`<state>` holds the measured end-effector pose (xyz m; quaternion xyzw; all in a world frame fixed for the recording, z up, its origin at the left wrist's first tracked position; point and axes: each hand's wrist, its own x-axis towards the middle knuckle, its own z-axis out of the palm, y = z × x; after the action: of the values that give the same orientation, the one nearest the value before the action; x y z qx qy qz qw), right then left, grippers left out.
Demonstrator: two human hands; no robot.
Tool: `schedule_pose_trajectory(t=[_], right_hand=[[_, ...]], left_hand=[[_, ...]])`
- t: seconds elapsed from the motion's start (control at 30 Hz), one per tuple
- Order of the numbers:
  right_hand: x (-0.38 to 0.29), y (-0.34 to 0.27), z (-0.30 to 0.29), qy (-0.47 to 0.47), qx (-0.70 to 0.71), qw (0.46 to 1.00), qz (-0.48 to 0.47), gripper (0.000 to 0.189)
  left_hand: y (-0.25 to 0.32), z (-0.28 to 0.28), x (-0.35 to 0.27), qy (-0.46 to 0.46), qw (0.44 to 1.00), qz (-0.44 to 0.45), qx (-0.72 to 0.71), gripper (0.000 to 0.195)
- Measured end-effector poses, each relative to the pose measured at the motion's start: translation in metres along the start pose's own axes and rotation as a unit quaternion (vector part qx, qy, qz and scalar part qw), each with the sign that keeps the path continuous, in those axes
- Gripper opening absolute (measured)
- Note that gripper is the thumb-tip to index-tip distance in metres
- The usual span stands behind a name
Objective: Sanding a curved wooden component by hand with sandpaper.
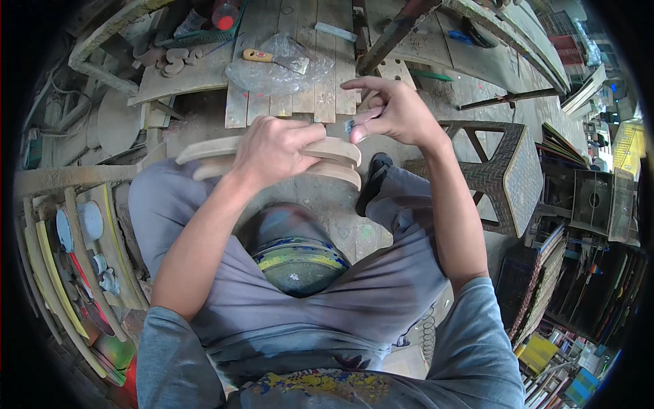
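Note:
My left hand (278, 148) grips two curved wooden pieces, the upper one (334, 150) and the lower one (334, 174), one above the other over my left knee. My right hand (383, 110) is raised just beyond their right end, its thumb and a finger close together. A small grey-blue scrap (349, 126) shows at its fingertips; what it is I cannot tell. Beyond the hands, a putty knife with a wooden handle (258, 55) lies on crumpled clear plastic (245, 76) on a slatted wooden bench (324, 110).
A paint-stained round bucket or drum (301, 271) stands between my legs. On the right is a woven-pattern plastic stool (521, 168). Small rounded wooden pieces (173, 66) and a green basket (204, 38) are at the upper left. A wooden rack (71, 255) stands at the left.

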<state>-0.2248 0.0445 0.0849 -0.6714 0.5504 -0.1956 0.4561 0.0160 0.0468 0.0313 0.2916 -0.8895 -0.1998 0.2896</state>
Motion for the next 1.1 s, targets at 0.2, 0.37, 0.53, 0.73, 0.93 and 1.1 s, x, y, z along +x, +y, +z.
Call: schedule_pose_trajectory(t=[0.2, 0.37, 0.53, 0.73, 0.93, 1.1], right_hand=[[-0.004, 0.006, 0.007, -0.013, 0.067, 0.997, -0.027, 0.072], [0.000, 0.007, 0.005, -0.020, 0.171, 0.984, -0.037, 0.063], [-0.001, -0.004, 0.025, -0.044, 0.037, 0.998, -0.002, 0.057], [-0.009, -0.004, 0.024, -0.047, 0.004, 0.998, -0.034, 0.065], [-0.007, -0.012, 0.021, -0.116, 0.103, 0.988, -0.018, 0.073], [-0.015, -0.026, 0.026, -0.139, 0.054, 0.988, -0.048, 0.077]], left_hand=[[0.002, -0.006, -0.001, 0.018, 0.998, -0.005, -0.062, 0.029], [-0.005, -0.005, 0.000, 0.010, 0.999, 0.020, -0.049, 0.028], [-0.005, -0.005, 0.001, 0.004, 0.999, 0.018, -0.029, 0.024], [-0.003, -0.009, -0.001, -0.017, 0.998, 0.021, -0.054, 0.025], [-0.003, -0.005, 0.001, -0.031, 0.997, 0.025, -0.064, 0.031], [-0.005, -0.007, -0.003, -0.066, 0.997, 0.023, -0.046, 0.036]])
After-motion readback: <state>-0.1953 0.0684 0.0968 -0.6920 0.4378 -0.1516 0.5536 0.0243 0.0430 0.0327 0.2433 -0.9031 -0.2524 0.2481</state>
